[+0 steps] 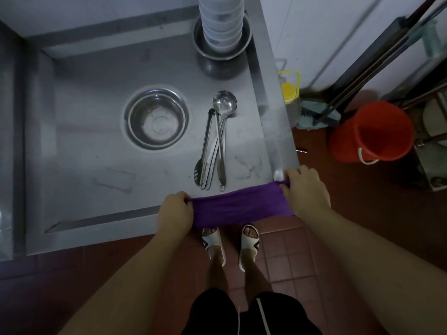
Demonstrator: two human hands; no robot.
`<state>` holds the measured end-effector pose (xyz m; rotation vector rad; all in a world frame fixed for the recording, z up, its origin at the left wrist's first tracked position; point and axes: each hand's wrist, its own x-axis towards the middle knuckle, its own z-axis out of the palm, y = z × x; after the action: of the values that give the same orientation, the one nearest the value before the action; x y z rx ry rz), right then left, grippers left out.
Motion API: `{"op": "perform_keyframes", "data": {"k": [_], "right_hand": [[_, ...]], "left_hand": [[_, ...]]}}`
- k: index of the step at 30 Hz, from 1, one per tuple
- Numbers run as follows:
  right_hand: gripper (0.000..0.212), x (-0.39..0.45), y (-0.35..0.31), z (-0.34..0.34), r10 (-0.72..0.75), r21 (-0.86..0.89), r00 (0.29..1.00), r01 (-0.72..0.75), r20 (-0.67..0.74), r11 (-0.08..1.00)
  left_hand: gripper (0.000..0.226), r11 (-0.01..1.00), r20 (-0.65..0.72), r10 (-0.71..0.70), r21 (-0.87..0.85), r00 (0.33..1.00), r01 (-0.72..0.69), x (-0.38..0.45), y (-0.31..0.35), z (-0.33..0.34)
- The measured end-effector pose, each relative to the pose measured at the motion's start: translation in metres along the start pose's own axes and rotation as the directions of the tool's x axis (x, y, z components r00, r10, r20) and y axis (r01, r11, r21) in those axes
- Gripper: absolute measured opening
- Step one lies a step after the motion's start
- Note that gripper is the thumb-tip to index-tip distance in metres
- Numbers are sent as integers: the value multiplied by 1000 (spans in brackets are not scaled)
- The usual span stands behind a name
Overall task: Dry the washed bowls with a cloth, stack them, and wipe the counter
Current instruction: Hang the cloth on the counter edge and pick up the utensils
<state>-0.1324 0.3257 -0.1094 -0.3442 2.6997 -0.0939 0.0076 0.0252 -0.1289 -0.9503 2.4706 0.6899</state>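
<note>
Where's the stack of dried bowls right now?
In the head view, the stack of white bowls stands at the far right of the steel counter, nested in a metal bowl, beyond the ladle.

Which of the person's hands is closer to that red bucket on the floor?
The right hand. It grips the purple cloth at the counter's corner, just left of the red bucket. The left hand holds the cloth's other end, farther left.

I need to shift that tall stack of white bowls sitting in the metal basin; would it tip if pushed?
Probably top-heavy: the tall stack of white bowls rises well above the shallow metal basin holding it. Pushed on the smooth steel counter, the basin would likely slide and the stack might sway. Lifting the basin seems safer.
</note>
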Motion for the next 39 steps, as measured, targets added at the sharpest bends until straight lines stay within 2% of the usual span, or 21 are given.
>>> {"op": "perform_keyframes", "data": {"k": [2,5,7,8,10,12,18,23,28,34,39], "right_hand": [[38,-3,0,1,-9,-141,999,2,-46,990],[29,-4,-2,6,-207,-240,970,173,-125,955],[23,-6,-6,12,-353,-242,930,320,-106,916],[18,-8,-8,15,-378,-219,923,354,-78,909],[11,-11,-8,18,-336,-155,942,328,-25,932],[22,-13,-7,18,-279,-87,960,281,35,956],[41,-17,-5,-1,-268,-13,947,275,179,961],[47,-24,-4,-13,-230,59,949,222,217,973],[54,-32,2,-17,-255,104,936,236,244,966],[47,-33,1,-33,-254,103,928,234,272,967],[48,-17,-21,-54,-230,201,936,179,268,963]], "left_hand": [[16,999,-55,-1,39,999,3,-2,4,6],[10,999,-123,12,45,992,-6,-4,7,9],[11,989,-75,122,96,990,-115,-7,5,11],[16,977,-39,183,122,982,-177,-10,4,12],[25,954,11,258,152,966,-256,-19,1,11],[32,938,39,285,196,958,-287,-27,-1,12],[50,946,121,229,208,966,-250,-36,7,1],[48,958,127,188,195,974,-210,-46,9,-17],[44,961,128,169,201,977,-192,-55,7,-33],[40,970,100,150,178,984,-166,-65,13,-54],[45,977,66,153,141,986,-161,-57,28,-76]]}}
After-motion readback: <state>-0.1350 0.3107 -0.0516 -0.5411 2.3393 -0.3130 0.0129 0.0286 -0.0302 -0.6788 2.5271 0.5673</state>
